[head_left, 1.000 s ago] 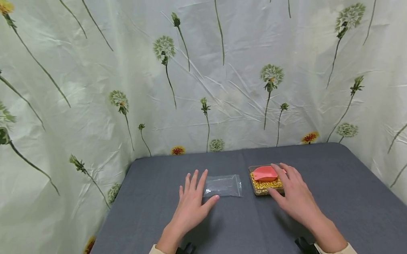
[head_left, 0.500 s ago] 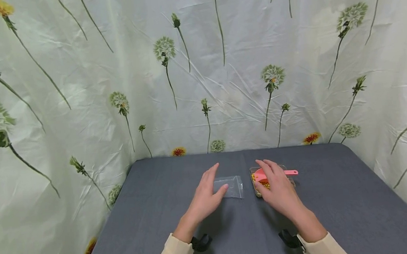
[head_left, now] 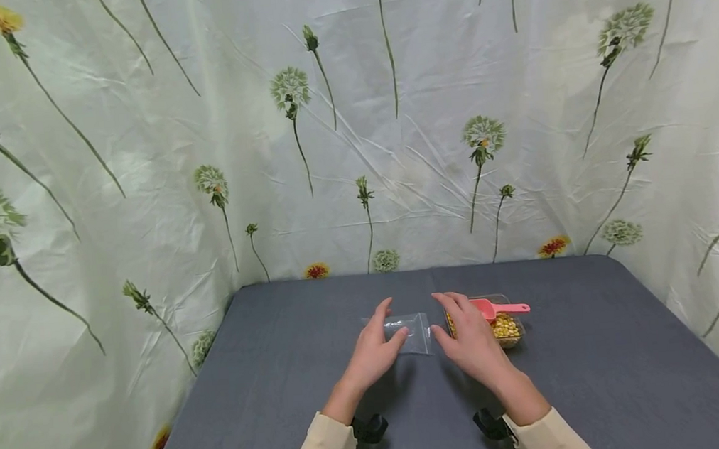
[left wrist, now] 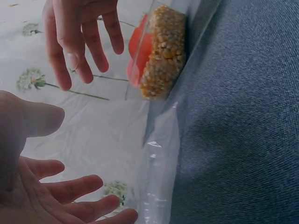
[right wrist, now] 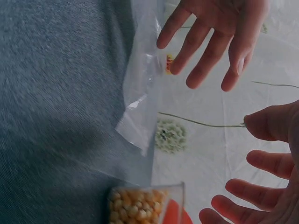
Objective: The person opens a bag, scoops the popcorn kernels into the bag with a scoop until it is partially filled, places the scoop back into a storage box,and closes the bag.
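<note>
A clear plastic zip bag (head_left: 417,335) lies flat on the grey cloth. My left hand (head_left: 369,355) hovers over its left part with spread, relaxed fingers and holds nothing. To the right of the bag stands a clear box (head_left: 512,344) filled with yellow corn kernels (head_left: 504,324). A pink-red scoop (head_left: 511,307) lies on the corn, its handle sticking out past the right rim. My right hand (head_left: 473,346) is held over the gap between bag and box, its loosely bent fingers empty. It hides the box's left part. In the left wrist view both hands (left wrist: 88,42) appear above the cloth.
The table (head_left: 272,403) is covered with a dark grey cloth. Behind it and at both sides hangs a pale curtain (head_left: 337,112) printed with dandelions. A black strap piece (head_left: 371,429) sits at the left wrist, another at the right.
Both hands have moved inward, toward each other. The right hand has drawn left off the box, uncovering the scoop's handle and more corn. Bag, box and scoop stay put.
</note>
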Demonstrator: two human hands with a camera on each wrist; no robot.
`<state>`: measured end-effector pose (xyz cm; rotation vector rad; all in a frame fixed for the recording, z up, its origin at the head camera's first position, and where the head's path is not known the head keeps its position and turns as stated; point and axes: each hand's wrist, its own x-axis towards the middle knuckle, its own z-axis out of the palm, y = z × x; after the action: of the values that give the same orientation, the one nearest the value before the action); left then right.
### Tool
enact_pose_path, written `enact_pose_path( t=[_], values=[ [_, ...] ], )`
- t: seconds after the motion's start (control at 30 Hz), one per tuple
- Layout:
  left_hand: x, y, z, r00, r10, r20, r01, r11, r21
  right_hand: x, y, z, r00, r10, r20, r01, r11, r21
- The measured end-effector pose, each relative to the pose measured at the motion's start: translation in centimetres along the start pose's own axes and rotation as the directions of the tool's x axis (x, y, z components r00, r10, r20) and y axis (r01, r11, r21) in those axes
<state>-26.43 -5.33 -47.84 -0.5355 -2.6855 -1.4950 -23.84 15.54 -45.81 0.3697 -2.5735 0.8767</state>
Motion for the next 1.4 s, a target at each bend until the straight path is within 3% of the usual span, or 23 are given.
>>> enact_pose_path(
  t=[0.5,0.73,0.97,1.17,1.4],
  values=[
    [0.1,-1.4,0.5,0.999,-0.026,-0.037,0.027,0.999,0.031,-0.7,-0.8,2.7,1.0,0.016,0.022,-0.017,0.998,0.054],
    [0.2,-1.5,0.2,0.994,-0.004,-0.114,0.017,0.993,0.115,-0.8,-1.3,4.0,0.996,0.086,0.034,-0.089,0.993,0.076],
    [0.2,-1.5,0.1,0.977,0.037,-0.209,0.002,0.984,0.18,-0.9,-1.7,4.8,0.984,0.177,0.004,-0.176,0.975,0.136],
    [0.0,-1.3,-0.1,0.979,-0.023,-0.202,0.058,0.984,0.17,-1.1,-1.5,5.3,0.98,0.198,-0.005,-0.195,0.968,0.158],
    [0.0,-1.2,-0.1,0.979,-0.027,-0.2,0.059,0.986,0.157,-1.2,-1.3,5.2,0.978,0.21,0.015,-0.209,0.965,0.157]
  ],
)
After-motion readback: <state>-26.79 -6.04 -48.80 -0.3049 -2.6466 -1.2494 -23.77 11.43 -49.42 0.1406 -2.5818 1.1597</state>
